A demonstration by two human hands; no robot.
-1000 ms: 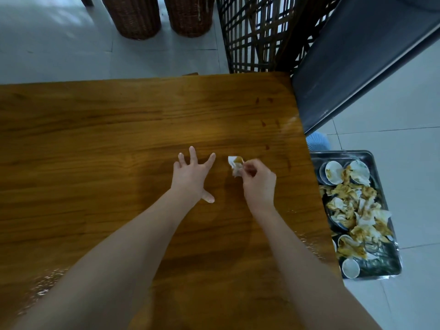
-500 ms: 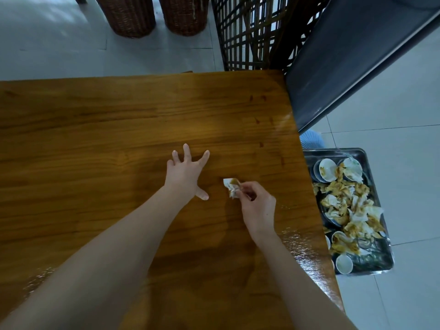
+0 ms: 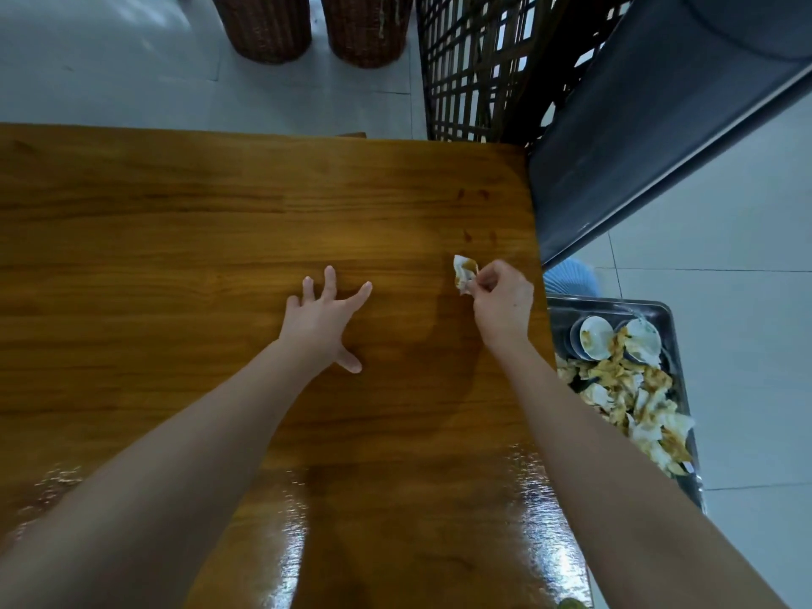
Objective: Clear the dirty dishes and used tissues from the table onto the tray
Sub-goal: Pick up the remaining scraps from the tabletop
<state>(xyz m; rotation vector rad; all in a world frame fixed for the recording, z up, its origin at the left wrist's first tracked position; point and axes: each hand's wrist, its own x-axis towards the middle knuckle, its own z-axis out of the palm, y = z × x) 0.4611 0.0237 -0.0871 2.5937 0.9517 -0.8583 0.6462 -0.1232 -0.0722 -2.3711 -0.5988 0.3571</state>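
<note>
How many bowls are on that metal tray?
2, side by side, far end of the tray: left bowl and right bowl. More may hide under the tissues.

No text, label, brand, number or sign can be read anywhere in the view: nothing legible is seen on the counter (image 3: 219, 239), on the tray (image 3: 670, 327) or on the stained tissue (image 3: 465, 272).
</note>
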